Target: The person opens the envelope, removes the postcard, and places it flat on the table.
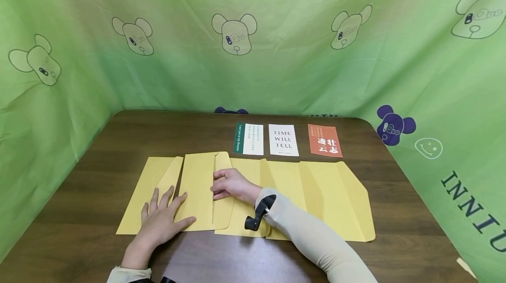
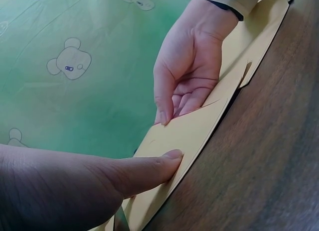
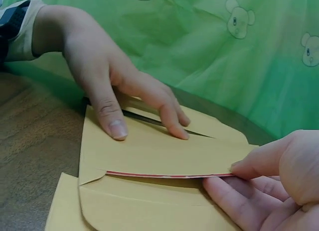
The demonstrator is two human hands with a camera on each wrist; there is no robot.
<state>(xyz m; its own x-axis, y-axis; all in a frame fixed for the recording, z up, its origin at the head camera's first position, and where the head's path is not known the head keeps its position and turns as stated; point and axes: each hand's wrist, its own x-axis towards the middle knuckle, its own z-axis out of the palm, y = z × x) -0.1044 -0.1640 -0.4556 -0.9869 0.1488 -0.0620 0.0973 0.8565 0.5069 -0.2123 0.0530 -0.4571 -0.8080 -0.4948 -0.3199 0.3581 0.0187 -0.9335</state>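
Note:
A yellow paper envelope (image 1: 199, 186) lies flap open toward the right, overlapping its neighbours. My left hand (image 1: 160, 221) rests on its left part with fingers spread, the thumb pressing near the lower edge. At the envelope's mouth, my right hand (image 1: 233, 184) pinches a card (image 3: 164, 176), thumb above and fingers below. Only a thin red and white edge of this card shows in the right wrist view; the rest is hidden inside the envelope. In the left wrist view, the right hand's fingertips are hidden behind the envelope's edge.
Another envelope (image 1: 136, 195) lies at the left, and several more overlap to the right, ending with an open-flapped envelope (image 1: 352, 199). Behind them lie a green-and-white card (image 1: 253, 139), a white card (image 1: 283, 140) and a red card (image 1: 325, 140). Green patterned cloth (image 1: 276, 76) surrounds the wooden table (image 1: 221, 259).

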